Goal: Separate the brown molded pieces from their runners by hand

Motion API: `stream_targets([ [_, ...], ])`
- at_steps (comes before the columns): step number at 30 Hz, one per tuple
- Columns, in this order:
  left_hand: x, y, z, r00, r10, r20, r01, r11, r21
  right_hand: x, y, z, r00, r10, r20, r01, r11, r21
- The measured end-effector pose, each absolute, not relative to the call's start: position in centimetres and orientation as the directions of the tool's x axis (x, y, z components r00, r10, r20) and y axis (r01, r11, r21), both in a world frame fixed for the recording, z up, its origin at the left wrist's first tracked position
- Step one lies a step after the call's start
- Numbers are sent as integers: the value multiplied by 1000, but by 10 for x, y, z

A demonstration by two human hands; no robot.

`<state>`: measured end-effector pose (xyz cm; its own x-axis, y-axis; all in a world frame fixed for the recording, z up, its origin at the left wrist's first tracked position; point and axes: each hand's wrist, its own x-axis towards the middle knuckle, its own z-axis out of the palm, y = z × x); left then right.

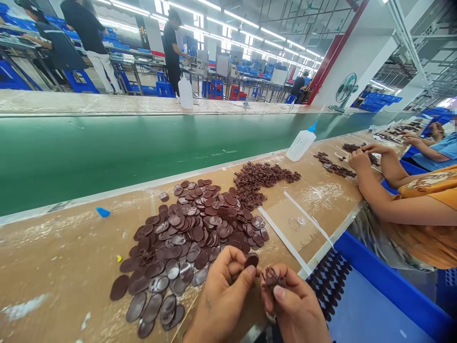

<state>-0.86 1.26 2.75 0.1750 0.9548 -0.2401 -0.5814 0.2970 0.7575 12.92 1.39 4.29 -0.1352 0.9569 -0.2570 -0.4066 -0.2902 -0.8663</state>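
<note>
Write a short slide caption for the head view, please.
Left hand pinches a brown oval disc, right hand holds a brown frame piece.

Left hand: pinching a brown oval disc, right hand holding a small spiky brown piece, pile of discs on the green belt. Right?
Not quite. The head view shows the pile of discs on the tan worktable, beside the green belt, not on it. The rest holds: the left hand pinches a brown oval disc, and the right hand holds a small spiky brown piece.
</note>
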Motion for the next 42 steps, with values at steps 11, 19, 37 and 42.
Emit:
stream_targets([
  [11,-1,2,35,-21,970,-241,-375,216,901,108,8,19,-15,978,-207,-333,-200,-921],
  [19,-1,-7,26,-152,956,-251,-178,223,958,110,9,10,-26,982,-186,-273,-186,-944],
  [37,11,-11,19,-200,935,-292,-181,258,949,108,12,9,4,977,-212,-178,-208,-962],
  [42,9,-10,22,-205,950,-237,-34,235,971,111,16,5,-17,968,-249,-169,-248,-954],
])
